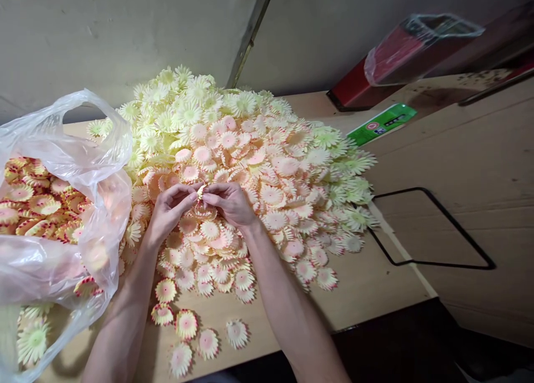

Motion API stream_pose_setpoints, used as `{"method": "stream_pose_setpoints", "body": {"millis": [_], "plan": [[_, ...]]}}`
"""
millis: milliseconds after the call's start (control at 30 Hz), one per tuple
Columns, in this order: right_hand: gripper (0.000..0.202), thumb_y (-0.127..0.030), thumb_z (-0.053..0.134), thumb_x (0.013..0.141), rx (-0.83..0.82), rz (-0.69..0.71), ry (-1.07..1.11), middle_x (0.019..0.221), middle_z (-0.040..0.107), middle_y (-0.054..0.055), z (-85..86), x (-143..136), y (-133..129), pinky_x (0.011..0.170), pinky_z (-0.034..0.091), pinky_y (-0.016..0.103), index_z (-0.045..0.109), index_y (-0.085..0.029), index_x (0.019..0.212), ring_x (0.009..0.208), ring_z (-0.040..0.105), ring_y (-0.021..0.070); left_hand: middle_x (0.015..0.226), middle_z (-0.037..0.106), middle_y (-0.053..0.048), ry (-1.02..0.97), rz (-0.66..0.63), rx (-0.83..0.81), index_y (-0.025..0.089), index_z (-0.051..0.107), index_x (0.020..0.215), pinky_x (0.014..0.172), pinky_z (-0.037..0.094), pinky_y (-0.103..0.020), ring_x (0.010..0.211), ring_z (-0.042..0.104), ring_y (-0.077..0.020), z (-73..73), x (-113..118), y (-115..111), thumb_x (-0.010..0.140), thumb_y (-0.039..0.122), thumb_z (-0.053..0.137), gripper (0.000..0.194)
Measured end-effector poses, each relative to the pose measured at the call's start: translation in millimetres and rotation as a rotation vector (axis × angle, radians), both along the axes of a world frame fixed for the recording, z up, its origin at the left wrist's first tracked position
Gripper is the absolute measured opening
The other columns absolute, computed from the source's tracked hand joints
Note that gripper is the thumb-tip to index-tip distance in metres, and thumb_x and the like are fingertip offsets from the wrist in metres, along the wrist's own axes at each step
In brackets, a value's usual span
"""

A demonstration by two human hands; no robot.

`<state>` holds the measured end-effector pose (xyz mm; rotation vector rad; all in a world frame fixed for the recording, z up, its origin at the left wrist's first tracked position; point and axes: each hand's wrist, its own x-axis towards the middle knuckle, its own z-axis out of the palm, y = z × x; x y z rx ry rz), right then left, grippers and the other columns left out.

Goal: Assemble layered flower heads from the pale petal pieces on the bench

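Between my two hands is a small pale yellow artificial flower head (201,192), pinched by the fingertips of both. My left hand (173,205) grips it from the left with thumb and fingers closed. From the right, my right hand (228,202) holds it the same way. Below and behind them spreads a large heap of flower heads (271,194), pink-centred in the middle and pale green-yellow toward the back and right. Part of the held piece is hidden by my fingers.
On the left stands a clear plastic bag (100,188) holding red-tipped flower heads (45,205). Several loose flower heads (207,344) lie near the front edge. At the right are a black wire frame (454,230), a green packet (381,124) and a red plastic-wrapped box (392,60).
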<state>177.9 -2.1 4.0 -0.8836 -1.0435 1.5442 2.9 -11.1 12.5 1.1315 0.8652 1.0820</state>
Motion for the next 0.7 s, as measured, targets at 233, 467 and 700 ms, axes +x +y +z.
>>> {"method": "stream_pose_setpoints", "body": {"millis": [233, 467, 700], "plan": [[0.025, -0.039, 0.093, 0.061, -0.014, -0.018, -0.024, 0.062, 0.071, -0.001, -4.4, -0.1, 1.8, 0.059, 0.051, 0.024, 0.08, -0.02, 0.072, 0.055, 0.06, 0.0099, 0.097, 0.078, -0.006, 0.008, 0.062, 0.102, 0.019, 0.071, 0.091, 0.085, 0.057, -0.026, 0.089, 0.073, -0.0165, 2.7, 4.4, -2.2, 0.083, 0.042, 0.081, 0.027], [0.022, -0.04, 0.09, 0.064, 0.01, -0.039, -0.037, 0.059, 0.072, -0.001, 2.2, -1.8, 0.0, 0.059, 0.052, 0.024, 0.08, -0.02, 0.068, 0.054, 0.06, 0.0098, 0.108, 0.08, -0.012, 0.105, 0.118, 0.175, 0.016, 0.077, 0.095, 0.082, 0.061, -0.029, 0.092, 0.076, -0.0207, -2.0, 5.4, -5.0, 0.088, 0.045, 0.075, 0.03], [0.029, -0.043, 0.095, 0.056, -0.029, -0.049, -0.017, 0.066, 0.076, 0.001, -3.1, -2.3, 0.8, 0.059, 0.055, 0.026, 0.081, -0.021, 0.07, 0.058, 0.064, 0.0123, 0.084, 0.081, -0.007, 0.157, 0.133, 0.233, 0.015, 0.08, 0.089, 0.071, 0.061, -0.027, 0.072, 0.075, -0.0176, -2.1, 6.0, -4.2, 0.083, 0.041, 0.08, 0.027]]}}
